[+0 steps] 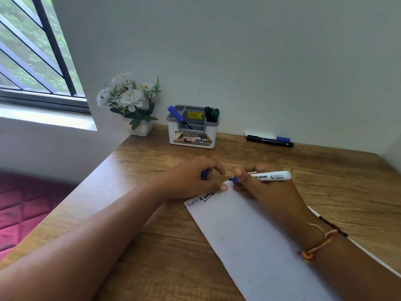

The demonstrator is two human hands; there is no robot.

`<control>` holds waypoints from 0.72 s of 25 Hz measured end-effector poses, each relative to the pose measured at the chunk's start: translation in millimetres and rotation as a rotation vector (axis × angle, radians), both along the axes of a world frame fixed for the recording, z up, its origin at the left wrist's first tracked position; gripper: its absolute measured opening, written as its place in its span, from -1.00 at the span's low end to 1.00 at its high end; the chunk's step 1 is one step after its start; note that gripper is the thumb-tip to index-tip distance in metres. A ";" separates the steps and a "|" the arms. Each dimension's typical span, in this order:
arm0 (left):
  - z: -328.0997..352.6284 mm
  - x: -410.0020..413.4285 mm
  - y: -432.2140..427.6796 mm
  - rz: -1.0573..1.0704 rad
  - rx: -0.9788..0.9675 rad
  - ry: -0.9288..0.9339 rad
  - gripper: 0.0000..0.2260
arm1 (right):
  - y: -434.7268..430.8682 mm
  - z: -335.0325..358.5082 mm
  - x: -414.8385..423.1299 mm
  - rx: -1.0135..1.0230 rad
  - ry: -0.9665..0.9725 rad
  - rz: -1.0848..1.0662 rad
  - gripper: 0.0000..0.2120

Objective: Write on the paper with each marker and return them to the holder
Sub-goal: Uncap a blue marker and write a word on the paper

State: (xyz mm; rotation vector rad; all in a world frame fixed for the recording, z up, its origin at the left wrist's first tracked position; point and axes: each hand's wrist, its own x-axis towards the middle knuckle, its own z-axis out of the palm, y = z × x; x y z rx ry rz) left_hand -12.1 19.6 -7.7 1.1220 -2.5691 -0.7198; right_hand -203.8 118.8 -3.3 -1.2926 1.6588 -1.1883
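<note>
My right hand (267, 190) grips a white whiteboard marker (271, 176) with a blue tip, uncapped, its tip at the top edge of the white paper (256, 242). My left hand (195, 179) holds the blue cap (205, 174) in curled fingers, just left of the marker tip. The paper carries some blue, black and green writing (202, 199) near its top left corner. The white and grey holder (193, 127) stands at the back of the desk with a blue marker (178, 116) on its left side and a black marker (208, 114) and a green marker (215, 115) on its right side.
A white-and-blue marker (268, 137) and a black marker (270, 141) lie by the wall at the back right of the wooden desk (152, 246). A pot of white flowers (132, 103) stands left of the holder. A window and sill are at the left, red bedding below.
</note>
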 end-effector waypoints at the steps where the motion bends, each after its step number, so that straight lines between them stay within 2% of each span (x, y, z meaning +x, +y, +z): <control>1: 0.0 0.7 -0.1 -0.024 0.025 -0.041 -0.62 | -1.2 -0.8 0.0 -0.012 -0.053 -0.011 -0.71; 3: -0.3 1.0 -0.9 -0.035 0.037 -0.108 -0.56 | -3.1 -1.2 0.9 -0.033 -0.121 -0.034 -0.58; 6: 0.5 0.4 -1.8 -0.034 0.041 -0.125 -0.55 | -3.0 -0.6 2.5 -0.039 -0.063 -0.033 -0.50; 8: -0.5 0.2 -2.8 -0.039 0.042 -0.119 -0.55 | -2.1 0.7 2.2 -0.014 -0.002 -0.019 -0.56; 13: -3.9 0.2 -4.9 -0.038 0.024 -0.093 -0.53 | -2.7 -0.3 0.5 0.010 0.044 -0.042 -0.90; 18: -3.5 -0.3 -5.3 -0.045 0.029 -0.093 -0.53 | -1.0 -1.3 -0.7 0.013 0.133 -0.037 -0.89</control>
